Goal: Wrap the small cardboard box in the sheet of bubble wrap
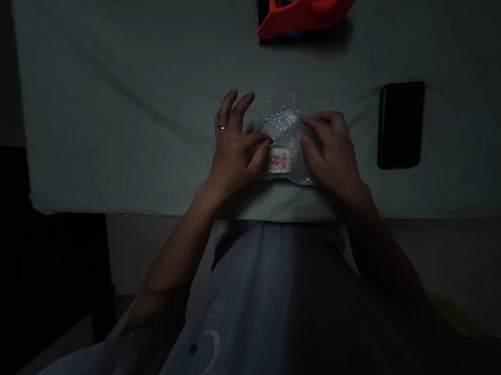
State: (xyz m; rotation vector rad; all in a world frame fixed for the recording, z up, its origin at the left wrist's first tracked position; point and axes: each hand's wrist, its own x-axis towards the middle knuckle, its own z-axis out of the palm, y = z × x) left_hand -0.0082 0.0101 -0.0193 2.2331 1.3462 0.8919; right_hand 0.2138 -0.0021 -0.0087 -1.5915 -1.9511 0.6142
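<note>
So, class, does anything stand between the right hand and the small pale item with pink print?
Yes: a strip of clear wrap shows between the right hand and the small pale item. Whether wrap also covers the item is too dim to tell.

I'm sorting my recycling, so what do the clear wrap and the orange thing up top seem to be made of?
Clear wrap: probably thin plastic film, glossy and see-through, judging by its crinkled highlights.
Orange thing: seemingly smooth, hard plastic, from its even color and rigid curves, though painted metal is possible.
</note>
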